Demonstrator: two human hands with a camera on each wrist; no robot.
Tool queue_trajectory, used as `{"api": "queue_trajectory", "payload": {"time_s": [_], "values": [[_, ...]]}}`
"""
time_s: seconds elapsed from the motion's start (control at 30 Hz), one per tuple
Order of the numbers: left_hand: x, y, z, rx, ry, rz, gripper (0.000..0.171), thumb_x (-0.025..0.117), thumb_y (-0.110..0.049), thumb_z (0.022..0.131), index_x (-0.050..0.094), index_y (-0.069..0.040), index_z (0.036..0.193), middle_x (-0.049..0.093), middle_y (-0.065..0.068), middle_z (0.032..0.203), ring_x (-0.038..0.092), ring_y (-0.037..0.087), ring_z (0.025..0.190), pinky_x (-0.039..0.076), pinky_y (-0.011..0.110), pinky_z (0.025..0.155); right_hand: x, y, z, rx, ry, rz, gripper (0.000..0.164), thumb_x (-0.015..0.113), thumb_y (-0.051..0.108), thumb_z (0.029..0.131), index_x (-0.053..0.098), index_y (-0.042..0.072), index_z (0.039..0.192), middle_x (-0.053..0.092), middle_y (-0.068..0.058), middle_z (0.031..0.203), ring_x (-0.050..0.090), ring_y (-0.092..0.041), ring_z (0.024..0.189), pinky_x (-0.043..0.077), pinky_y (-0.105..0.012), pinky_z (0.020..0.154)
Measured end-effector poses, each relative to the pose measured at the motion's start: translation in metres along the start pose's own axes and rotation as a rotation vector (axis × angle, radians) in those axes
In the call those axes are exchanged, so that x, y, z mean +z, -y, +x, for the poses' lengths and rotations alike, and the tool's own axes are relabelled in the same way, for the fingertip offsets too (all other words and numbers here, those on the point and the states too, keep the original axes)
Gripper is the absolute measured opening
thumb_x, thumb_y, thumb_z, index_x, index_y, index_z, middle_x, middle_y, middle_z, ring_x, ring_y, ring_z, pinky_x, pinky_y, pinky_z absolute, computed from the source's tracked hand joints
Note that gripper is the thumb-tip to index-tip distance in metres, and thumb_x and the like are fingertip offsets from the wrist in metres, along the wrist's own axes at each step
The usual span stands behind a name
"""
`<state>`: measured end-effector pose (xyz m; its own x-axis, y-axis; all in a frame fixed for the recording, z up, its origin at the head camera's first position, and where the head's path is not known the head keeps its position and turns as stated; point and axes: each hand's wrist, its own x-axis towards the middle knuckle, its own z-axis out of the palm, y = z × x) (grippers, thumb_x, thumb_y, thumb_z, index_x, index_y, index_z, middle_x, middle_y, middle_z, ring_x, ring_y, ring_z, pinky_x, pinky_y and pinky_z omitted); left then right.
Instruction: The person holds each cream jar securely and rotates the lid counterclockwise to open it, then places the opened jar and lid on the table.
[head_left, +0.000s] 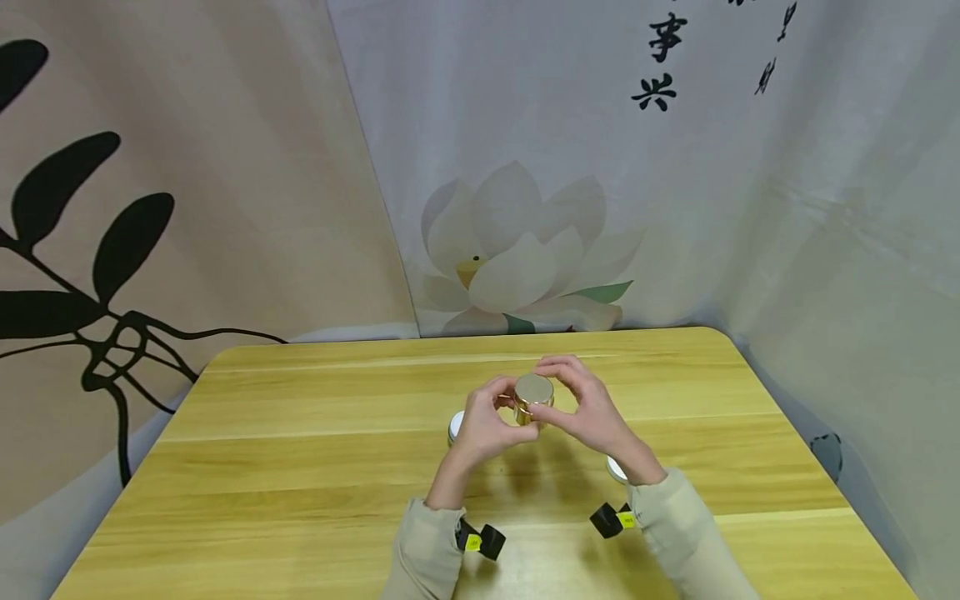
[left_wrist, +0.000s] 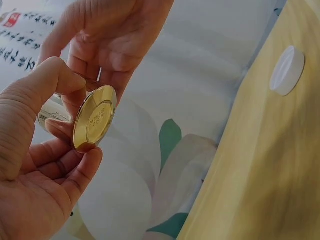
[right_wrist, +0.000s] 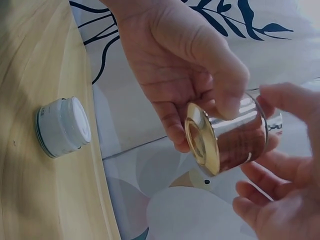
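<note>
Both hands hold a shiny gold jar (head_left: 533, 402) upright above the middle of the table. Its round top (head_left: 534, 387) faces up in the head view. In the right wrist view its mirror-like body (right_wrist: 240, 142) widens into a flared gold foot, and small lettering marks the underside (left_wrist: 97, 119) in the left wrist view. My left hand (head_left: 487, 425) grips the lower part, thumb on the side close above the foot. My right hand (head_left: 588, 412) grips the upper end between thumb and fingers. The fingers hide parts of the jar.
A white-filled glass jar (right_wrist: 60, 127) stands on the table, partly behind my left hand in the head view. A white round lid (left_wrist: 288, 71) lies to the right, close by my right wrist. Behind the wooden table (head_left: 300, 467) hangs a printed curtain (head_left: 525, 100).
</note>
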<state>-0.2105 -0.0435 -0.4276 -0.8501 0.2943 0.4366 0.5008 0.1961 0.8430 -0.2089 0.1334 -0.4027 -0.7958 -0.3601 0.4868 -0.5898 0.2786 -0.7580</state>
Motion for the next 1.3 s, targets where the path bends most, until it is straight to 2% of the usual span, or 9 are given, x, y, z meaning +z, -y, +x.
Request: {"api": "queue_trajectory", "payload": {"time_s": [0.13,0.23,0.37,0.5,0.73,0.83,1.0,1.1,1.3], "values": [[0.000,0.000,0.000,0.005,-0.003,-0.002,0.037,0.075,-0.004,0.067,0.065,-0.002,0.103,0.063,0.006,0.091,0.057,0.016,0.083,0.052,0.029,0.076,-0.002,-0.002,0.000,-0.054,0.041,-0.002,0.044,0.067,-0.002,0.081,0.056,0.000,0.124,0.050,-0.016,0.125,0.047,-0.030,0.117,0.038,-0.053,0.098],[0.000,0.001,0.000,-0.002,-0.002,-0.011,0.038,0.075,-0.003,0.067,0.065,-0.001,0.103,0.063,0.006,0.092,0.056,0.017,0.084,0.052,0.029,0.077,-0.001,-0.001,-0.001,-0.036,0.026,0.002,0.049,0.070,0.000,0.080,0.053,0.001,0.126,0.050,-0.015,0.125,0.046,-0.030,0.119,0.036,-0.053,0.100],[0.001,0.000,0.000,-0.019,-0.001,-0.012,0.039,0.075,-0.001,0.066,0.065,0.000,0.103,0.063,0.007,0.093,0.056,0.017,0.084,0.052,0.029,0.077,0.002,0.008,0.000,0.032,-0.020,0.018,0.045,0.074,-0.004,0.074,0.054,-0.004,0.115,0.051,-0.020,0.117,0.047,-0.034,0.114,0.034,-0.054,0.102],[-0.002,-0.011,-0.001,-0.024,-0.003,-0.008,0.039,0.074,0.000,0.066,0.064,0.002,0.103,0.063,0.009,0.093,0.056,0.018,0.084,0.052,0.031,0.077,0.001,0.025,0.002,0.059,-0.025,0.021,0.037,0.074,-0.008,0.073,0.057,-0.009,0.106,0.050,-0.026,0.113,0.046,-0.039,0.111,0.034,-0.056,0.100],[0.000,0.000,0.000,-0.013,-0.007,-0.001,0.040,0.077,-0.003,0.066,0.065,0.000,0.104,0.063,0.006,0.093,0.057,0.017,0.085,0.052,0.029,0.077,0.000,-0.001,-0.001,-0.047,0.026,-0.011,0.043,0.069,-0.001,0.080,0.057,-0.001,0.122,0.050,-0.016,0.122,0.047,-0.031,0.115,0.039,-0.053,0.097],[-0.001,-0.009,0.000,-0.020,-0.002,0.006,0.040,0.076,0.001,0.066,0.064,0.003,0.103,0.063,0.010,0.093,0.057,0.019,0.085,0.052,0.032,0.077,0.000,0.002,-0.001,-0.031,0.017,-0.014,0.049,0.070,-0.003,0.078,0.053,-0.003,0.125,0.049,-0.018,0.123,0.045,-0.033,0.118,0.036,-0.055,0.099],[-0.005,-0.029,-0.001,-0.009,0.004,0.009,0.037,0.073,0.004,0.065,0.063,0.008,0.100,0.061,0.013,0.090,0.056,0.022,0.082,0.053,0.034,0.076,-0.001,0.022,0.001,0.037,-0.022,0.018,0.042,0.074,-0.007,0.073,0.054,-0.008,0.110,0.049,-0.024,0.118,0.044,-0.040,0.117,0.031,-0.058,0.101],[-0.003,-0.021,0.000,-0.016,0.002,0.020,0.037,0.074,0.003,0.065,0.064,0.005,0.101,0.062,0.010,0.090,0.056,0.020,0.083,0.052,0.032,0.076,-0.001,0.022,0.001,0.041,-0.022,0.016,0.038,0.074,-0.008,0.072,0.057,-0.008,0.107,0.050,-0.023,0.119,0.044,-0.039,0.117,0.033,-0.057,0.101],[-0.001,0.000,0.001,-0.003,-0.008,0.002,0.040,0.076,-0.002,0.065,0.065,-0.001,0.103,0.063,0.006,0.092,0.057,0.016,0.084,0.052,0.028,0.076,-0.001,0.000,-0.001,-0.051,0.018,-0.012,0.044,0.070,-0.003,0.079,0.057,-0.002,0.121,0.050,-0.018,0.123,0.046,-0.032,0.116,0.037,-0.054,0.098]]}}
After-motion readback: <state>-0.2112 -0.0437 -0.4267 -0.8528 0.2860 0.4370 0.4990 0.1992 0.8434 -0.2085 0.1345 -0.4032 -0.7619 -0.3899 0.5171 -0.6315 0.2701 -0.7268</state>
